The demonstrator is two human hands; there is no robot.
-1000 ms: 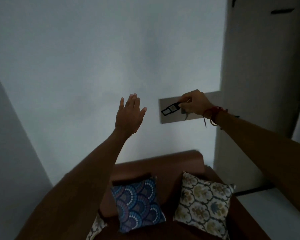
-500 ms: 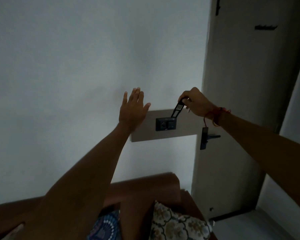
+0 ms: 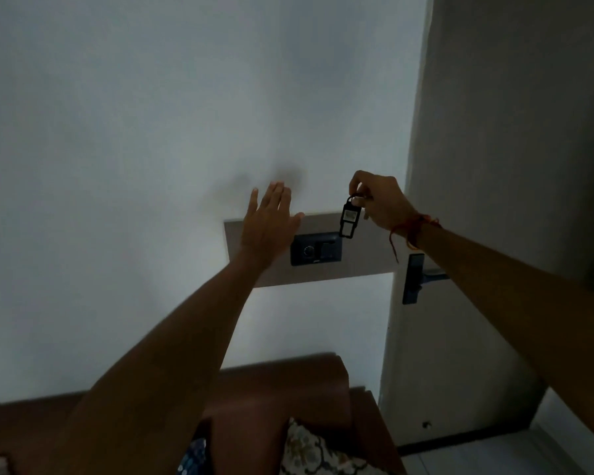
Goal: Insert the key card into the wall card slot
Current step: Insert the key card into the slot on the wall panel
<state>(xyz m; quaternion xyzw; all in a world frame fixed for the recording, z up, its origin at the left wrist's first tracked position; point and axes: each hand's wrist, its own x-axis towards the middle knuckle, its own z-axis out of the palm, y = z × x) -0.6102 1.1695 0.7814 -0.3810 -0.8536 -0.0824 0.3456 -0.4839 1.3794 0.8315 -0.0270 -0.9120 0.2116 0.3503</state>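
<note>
My right hand (image 3: 379,202) pinches the top of a small black key card (image 3: 348,219), which hangs nearly upright just above the right end of the dark wall card slot unit (image 3: 315,249). That unit sits on a beige wall panel (image 3: 360,255). My left hand (image 3: 268,224) is spread flat with its fingers apart, against the wall and the panel's left part, beside the slot unit. A red thread band circles my right wrist.
A door (image 3: 494,200) with a dark lever handle (image 3: 415,279) stands right of the panel. Below is a brown sofa (image 3: 282,389) with patterned cushions (image 3: 316,450). The room is dim.
The view has tilted up, so the panel and slot unit sit lower and larger. My right hand turned the key card from slanted to nearly upright above the slot. My left hand stayed by the panel.
</note>
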